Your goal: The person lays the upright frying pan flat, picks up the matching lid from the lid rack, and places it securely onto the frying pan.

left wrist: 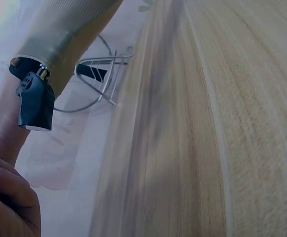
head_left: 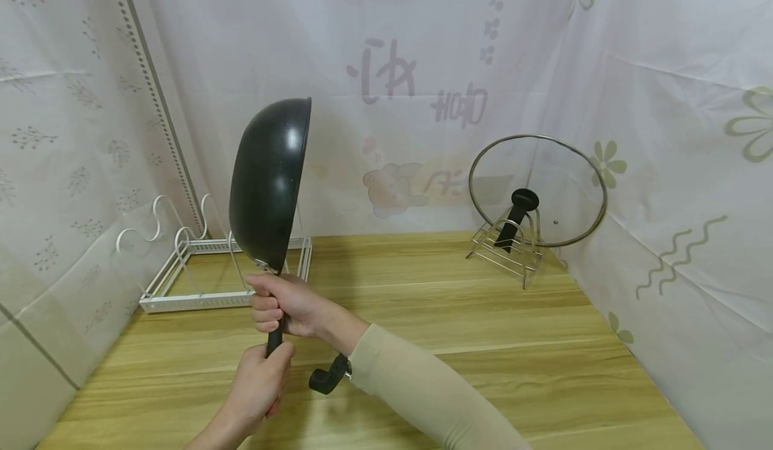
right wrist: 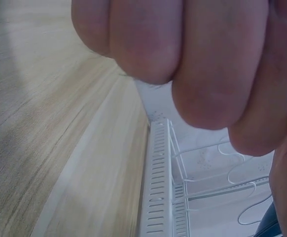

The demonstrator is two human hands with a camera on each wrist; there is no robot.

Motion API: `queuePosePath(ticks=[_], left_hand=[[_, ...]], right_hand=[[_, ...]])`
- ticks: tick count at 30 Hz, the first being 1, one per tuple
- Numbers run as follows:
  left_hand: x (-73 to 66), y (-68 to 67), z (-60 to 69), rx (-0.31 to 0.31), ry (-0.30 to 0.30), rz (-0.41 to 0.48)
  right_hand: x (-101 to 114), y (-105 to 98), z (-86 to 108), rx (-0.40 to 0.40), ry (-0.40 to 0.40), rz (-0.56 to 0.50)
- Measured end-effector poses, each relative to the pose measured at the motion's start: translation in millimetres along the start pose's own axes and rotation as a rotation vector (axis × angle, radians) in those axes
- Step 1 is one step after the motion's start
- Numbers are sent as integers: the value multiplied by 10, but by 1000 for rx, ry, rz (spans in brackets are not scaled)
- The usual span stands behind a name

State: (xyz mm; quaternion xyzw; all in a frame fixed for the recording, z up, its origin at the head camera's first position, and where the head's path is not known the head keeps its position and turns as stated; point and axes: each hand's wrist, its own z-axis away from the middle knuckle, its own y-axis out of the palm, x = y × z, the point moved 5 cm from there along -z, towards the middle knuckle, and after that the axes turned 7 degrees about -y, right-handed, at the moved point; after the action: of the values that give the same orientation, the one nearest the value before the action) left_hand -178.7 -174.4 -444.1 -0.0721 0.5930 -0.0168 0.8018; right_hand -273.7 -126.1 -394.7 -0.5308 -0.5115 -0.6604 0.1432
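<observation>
A black wok [head_left: 268, 182] is held up on edge above the table, its rounded underside turned left and its handle [head_left: 275, 340] pointing down. My right hand [head_left: 290, 306] grips the handle just below the pan, fingers curled around it. Lower on the same handle, my left hand [head_left: 256, 383] holds on with its thumb along the side. In the right wrist view the curled fingers [right wrist: 217, 64] of the right hand fill the top. The left wrist view shows part of the left hand [left wrist: 10, 197] at the lower left edge; the handle is hidden there.
Behind the wok stands a white wire rack [head_left: 199, 300] with wavy dividers. At the back right, a glass lid [head_left: 564, 188] with a black knob leans in a small metal stand [head_left: 501, 255]. Printed curtains [head_left: 386, 54] enclose the wooden table [head_left: 435, 322].
</observation>
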Motion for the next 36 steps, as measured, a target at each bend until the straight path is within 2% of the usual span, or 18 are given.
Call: queuePosePath(ticks=[12, 19, 29, 36], left_hand=[[-29, -7, 11, -23, 33, -16], [-44, -14, 15, -15, 56, -18], [-61, -27, 5, -45, 41, -60], [-82, -24, 15, -55, 64, -66]], right_hand=[[31, 43, 18, 18, -20, 33], [56, 76, 19, 34, -29, 39], [113, 127, 46, 54, -46, 79], [147, 151, 66, 76, -66, 107]])
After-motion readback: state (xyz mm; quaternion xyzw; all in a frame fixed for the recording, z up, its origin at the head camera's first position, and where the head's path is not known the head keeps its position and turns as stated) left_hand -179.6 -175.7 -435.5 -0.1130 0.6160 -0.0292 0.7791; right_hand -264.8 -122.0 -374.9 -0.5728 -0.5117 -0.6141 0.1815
